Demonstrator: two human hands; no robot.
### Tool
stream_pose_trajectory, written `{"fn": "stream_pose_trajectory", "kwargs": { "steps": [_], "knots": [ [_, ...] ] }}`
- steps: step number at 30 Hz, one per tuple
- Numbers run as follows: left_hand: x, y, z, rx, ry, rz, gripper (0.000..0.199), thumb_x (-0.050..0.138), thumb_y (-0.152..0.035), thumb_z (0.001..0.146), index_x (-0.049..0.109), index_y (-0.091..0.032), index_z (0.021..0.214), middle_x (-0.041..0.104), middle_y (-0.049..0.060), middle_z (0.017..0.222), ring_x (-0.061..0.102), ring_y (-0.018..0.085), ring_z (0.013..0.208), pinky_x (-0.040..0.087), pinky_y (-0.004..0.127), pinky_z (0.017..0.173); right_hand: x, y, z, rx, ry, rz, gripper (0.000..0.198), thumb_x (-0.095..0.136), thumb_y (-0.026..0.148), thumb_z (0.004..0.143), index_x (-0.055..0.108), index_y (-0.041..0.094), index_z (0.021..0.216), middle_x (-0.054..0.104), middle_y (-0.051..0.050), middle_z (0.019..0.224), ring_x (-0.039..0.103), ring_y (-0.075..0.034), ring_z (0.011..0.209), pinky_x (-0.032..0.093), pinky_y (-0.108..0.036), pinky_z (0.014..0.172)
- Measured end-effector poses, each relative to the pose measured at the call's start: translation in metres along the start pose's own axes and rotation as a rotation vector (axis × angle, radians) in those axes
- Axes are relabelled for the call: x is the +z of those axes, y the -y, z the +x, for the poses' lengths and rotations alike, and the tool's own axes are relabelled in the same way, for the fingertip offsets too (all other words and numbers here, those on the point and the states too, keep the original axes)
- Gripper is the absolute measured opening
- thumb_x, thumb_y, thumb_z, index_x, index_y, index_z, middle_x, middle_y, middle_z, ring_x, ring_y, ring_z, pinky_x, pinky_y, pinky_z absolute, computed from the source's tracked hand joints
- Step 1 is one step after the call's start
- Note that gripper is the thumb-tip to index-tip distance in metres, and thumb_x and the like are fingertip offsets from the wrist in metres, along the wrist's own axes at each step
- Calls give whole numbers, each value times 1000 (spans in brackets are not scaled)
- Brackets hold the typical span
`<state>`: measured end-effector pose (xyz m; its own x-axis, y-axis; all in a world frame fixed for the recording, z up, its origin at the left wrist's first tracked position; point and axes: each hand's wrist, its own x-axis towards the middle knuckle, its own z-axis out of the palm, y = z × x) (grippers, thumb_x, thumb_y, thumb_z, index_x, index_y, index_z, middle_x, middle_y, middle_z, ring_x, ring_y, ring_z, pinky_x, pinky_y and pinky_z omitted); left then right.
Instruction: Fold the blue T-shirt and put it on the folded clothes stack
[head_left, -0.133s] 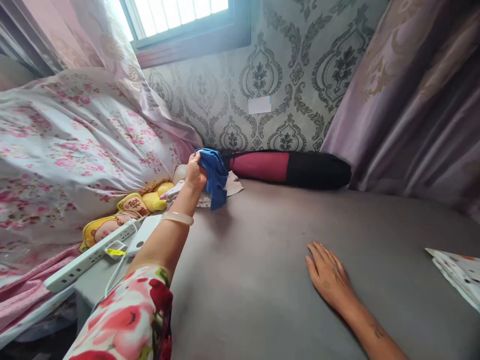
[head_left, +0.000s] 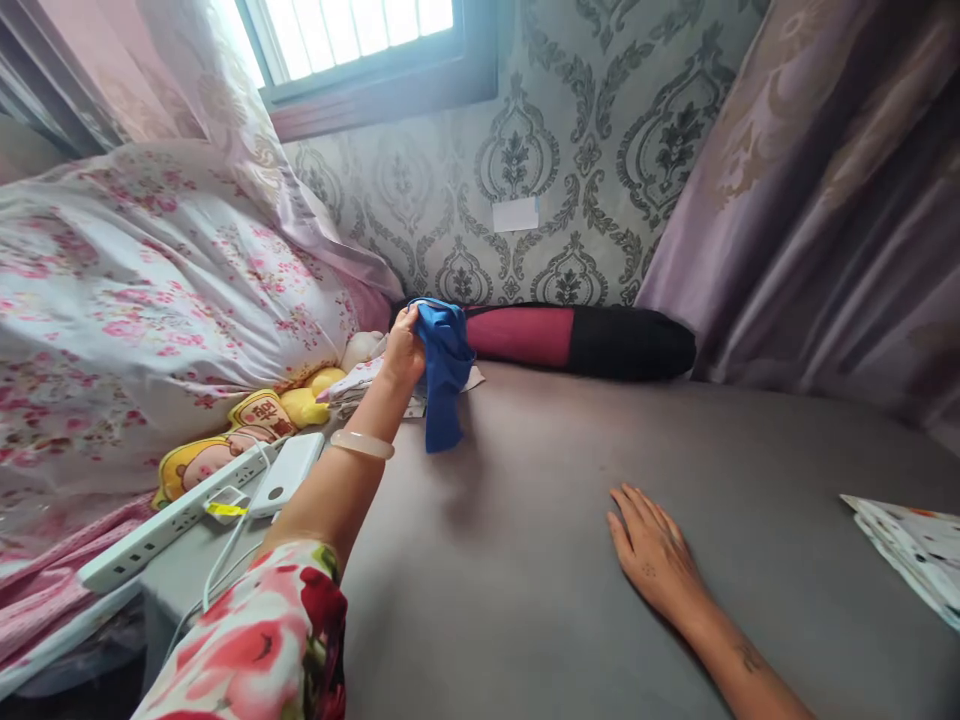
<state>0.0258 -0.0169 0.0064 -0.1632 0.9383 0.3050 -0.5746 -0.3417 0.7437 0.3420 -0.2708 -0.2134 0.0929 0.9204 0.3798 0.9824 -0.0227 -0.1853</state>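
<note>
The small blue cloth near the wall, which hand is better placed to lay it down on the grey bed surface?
Left. The left hand already grips the small blue cloth, which hangs above the grey bed surface. The right hand lies flat and apart from it.

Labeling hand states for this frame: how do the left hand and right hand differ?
The left hand is raised and closed on a blue cloth that hangs from it; the right hand holds nothing. The left hand is stretched far forward near the red and black bolster; the right hand lies flat, palm down, fingers spread, on the grey mattress. The left wrist wears a pale bangle; the right wrist is bare. Both are bare hands.
</note>
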Motion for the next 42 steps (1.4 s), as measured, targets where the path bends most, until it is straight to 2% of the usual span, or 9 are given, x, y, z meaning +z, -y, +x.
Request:
{"fn": "stream_pose_trajectory", "kwargs": {
  "steps": [11,14,17,19,22,25,33,37,42],
  "knots": [
    [58,-1,-57,-300,265,2,7,59,-24,89,59,-18,85,56,-5,69,58,9,59,54,24,74,-3,-1,0,25,33,68,49,33,35,95,61,11,129,56,-16,139,48,-30,133,37,-49,111],
    [74,-1,-73,-355,315,-33,5,59,-21,89,57,-18,85,54,-6,68,56,7,56,54,24,75,-18,4,8,55,75,212,44,38,34,94,64,16,124,62,-13,133,56,-28,126,44,-44,105],
    [92,0,-92,-427,348,-66,4,58,-20,88,56,-18,85,54,-7,68,57,7,55,55,25,72,-42,18,24,150,125,486,43,38,38,95,62,20,126,68,-11,123,68,-26,105,56,-41,87],
    [104,0,-107,-480,381,-93,6,58,-19,88,56,-17,84,54,-7,66,56,7,53,54,23,65,-60,31,38,183,58,649,43,42,42,94,61,22,128,67,-11,125,67,-27,106,55,-44,87],
    [120,-2,-129,-526,461,-136,8,62,-19,86,55,-17,82,55,-6,65,57,7,51,52,19,56,-82,52,59,104,-119,907,45,52,45,92,56,24,131,63,-10,132,58,-26,123,45,-44,104],
    [131,-5,-145,-567,538,-167,6,63,-18,84,57,-17,83,57,-6,67,58,7,54,52,18,56,-101,67,72,29,-223,1078,49,57,47,90,51,27,134,61,-8,133,57,-23,122,45,-39,104],
    [132,-9,-152,-499,593,-193,9,63,-20,84,55,-18,79,57,-5,68,59,7,56,53,19,59,-124,69,68,105,-300,1105,34,58,53,89,70,21,94,69,-2,80,62,-17,74,50,-29,70],
    [119,4,-144,-434,605,-77,22,72,-28,78,53,-18,78,55,-6,66,56,6,55,50,17,58,-126,57,68,189,-364,1121,34,59,52,88,72,22,96,69,-1,79,62,-17,73,49,-29,69],
    [103,23,-137,-299,682,263,40,84,-35,64,55,-18,86,60,-5,74,57,7,62,49,19,61,-142,43,67,276,-446,1167,35,63,53,85,72,24,101,72,-3,86,64,-19,77,52,-32,74]
  ]
}}
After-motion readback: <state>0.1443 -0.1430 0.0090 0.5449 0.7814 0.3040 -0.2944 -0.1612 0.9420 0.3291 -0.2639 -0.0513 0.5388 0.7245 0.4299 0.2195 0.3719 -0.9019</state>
